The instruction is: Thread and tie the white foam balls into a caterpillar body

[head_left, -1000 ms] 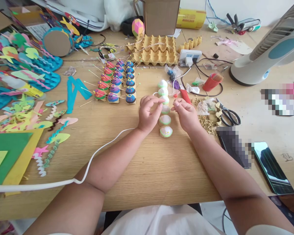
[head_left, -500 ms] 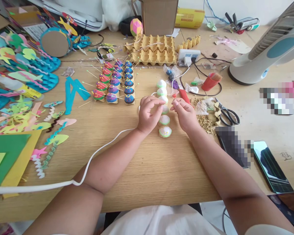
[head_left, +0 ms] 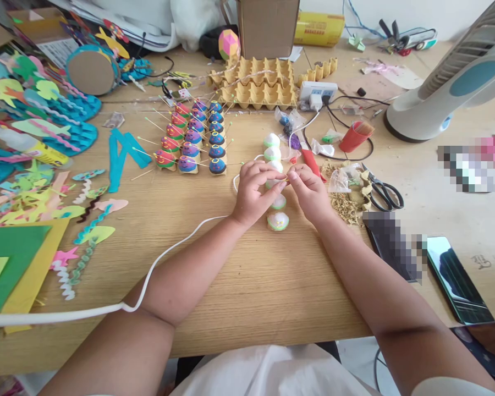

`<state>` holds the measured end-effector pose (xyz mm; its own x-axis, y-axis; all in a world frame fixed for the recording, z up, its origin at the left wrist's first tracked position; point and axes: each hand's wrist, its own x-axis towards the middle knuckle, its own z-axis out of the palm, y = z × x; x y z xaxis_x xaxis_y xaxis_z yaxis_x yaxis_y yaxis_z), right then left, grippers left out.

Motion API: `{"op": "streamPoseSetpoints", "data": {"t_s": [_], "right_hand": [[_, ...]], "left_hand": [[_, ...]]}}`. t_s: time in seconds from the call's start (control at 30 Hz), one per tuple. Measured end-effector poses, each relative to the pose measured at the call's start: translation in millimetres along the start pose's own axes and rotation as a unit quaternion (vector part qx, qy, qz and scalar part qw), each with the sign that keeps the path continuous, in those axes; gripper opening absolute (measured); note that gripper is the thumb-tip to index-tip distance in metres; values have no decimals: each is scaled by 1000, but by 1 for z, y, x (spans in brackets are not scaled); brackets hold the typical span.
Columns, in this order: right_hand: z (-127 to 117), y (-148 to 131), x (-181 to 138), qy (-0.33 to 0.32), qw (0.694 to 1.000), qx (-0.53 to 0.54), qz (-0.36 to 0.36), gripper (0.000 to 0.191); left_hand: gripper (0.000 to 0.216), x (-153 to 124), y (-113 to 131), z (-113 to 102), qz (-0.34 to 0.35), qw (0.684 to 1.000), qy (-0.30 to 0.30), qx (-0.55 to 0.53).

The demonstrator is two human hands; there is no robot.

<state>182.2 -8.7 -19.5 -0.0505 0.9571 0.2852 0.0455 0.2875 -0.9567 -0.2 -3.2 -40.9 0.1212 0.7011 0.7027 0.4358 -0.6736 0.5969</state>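
Observation:
My left hand (head_left: 253, 192) and my right hand (head_left: 311, 193) meet fingertip to fingertip above a row of white cups with green rims. Both are closed in a pinch. A tiny yellowish bit seems to show between the fingertips, too small to name. The nearest white cup (head_left: 278, 221) carries small yellow marks on top; the farthest white cup (head_left: 271, 139) shows beyond my fingers. Cups in the middle of the row are partly hidden by my hands. Left of the row stand painted egg-carton cups (head_left: 218, 151) in blue, purple and red, with thin sticks poking out.
A red cup of sticks (head_left: 357, 137), shavings (head_left: 344, 208) and black-handled scissors (head_left: 385, 195) lie to the right, near a phone (head_left: 460, 280). Egg trays (head_left: 256, 82) and a power strip (head_left: 317, 91) are behind. A white cable (head_left: 165, 250) crosses my left arm. Paper cutouts cover the left.
My two hands have come together; the gap between their fingertips has closed over the white cups. The things on the table stay in place.

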Motion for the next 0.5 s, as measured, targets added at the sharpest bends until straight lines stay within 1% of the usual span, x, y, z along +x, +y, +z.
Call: {"op": "streamPoseSetpoints", "data": {"t_s": [0.17, 0.27, 0.37, 0.5], "right_hand": [[1, -3, 0, -2, 1000, -7, -16, 56], [1, -4, -1, 1, 1000, -15, -18, 57], [1, -5, -1, -3, 999, -30, -20, 60], [1, -9, -1, -16, 998, -45, -34, 61]], "left_hand": [[25, 1, 0, -1, -8, 1000, -8, 3], [24, 0, -1, -1, 0, 1000, -12, 8], [22, 0, -1, 0, 18, 1000, 0, -1], [16, -1, -1, 2, 21, 1000, 12, 0]]}}
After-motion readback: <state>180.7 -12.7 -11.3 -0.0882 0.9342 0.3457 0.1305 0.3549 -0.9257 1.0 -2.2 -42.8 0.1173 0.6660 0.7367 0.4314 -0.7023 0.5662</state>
